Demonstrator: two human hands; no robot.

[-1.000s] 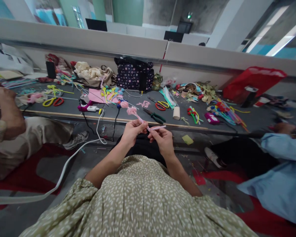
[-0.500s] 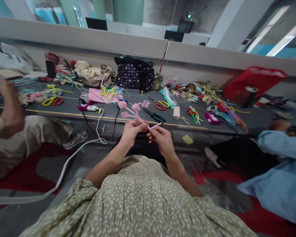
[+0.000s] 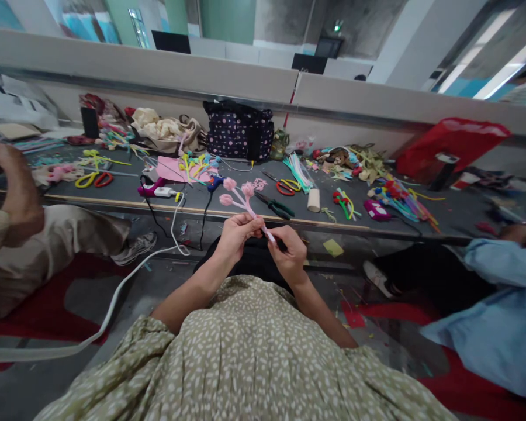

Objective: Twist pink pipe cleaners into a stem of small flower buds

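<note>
Between my hands, just off the table's front edge, is a pink pipe-cleaner flower spray [image 3: 242,199] with three fluffy round heads pointing up and left. My left hand [image 3: 239,235] pinches its stems below the heads. The fingers of my right hand [image 3: 289,251] are closed on the lower end of the stem, where a pale tip shows at the fingertips. Beyond my hands on the table lie dark-green-handled pliers [image 3: 277,207] and a small pile of pink curly pieces [image 3: 259,184].
Scissors [image 3: 289,186], pipe cleaners [image 3: 298,174], a pale cylinder [image 3: 314,200] and a blue glue gun [image 3: 214,183] lie on the dark table. A patterned bag [image 3: 239,131] stands behind. A white cable [image 3: 127,279] hangs at left. People sit on both sides.
The loose stem end that stuck out to the right now lies along the other stems. My right hand has turned and moved slightly down; the flower heads have shifted a little right.
</note>
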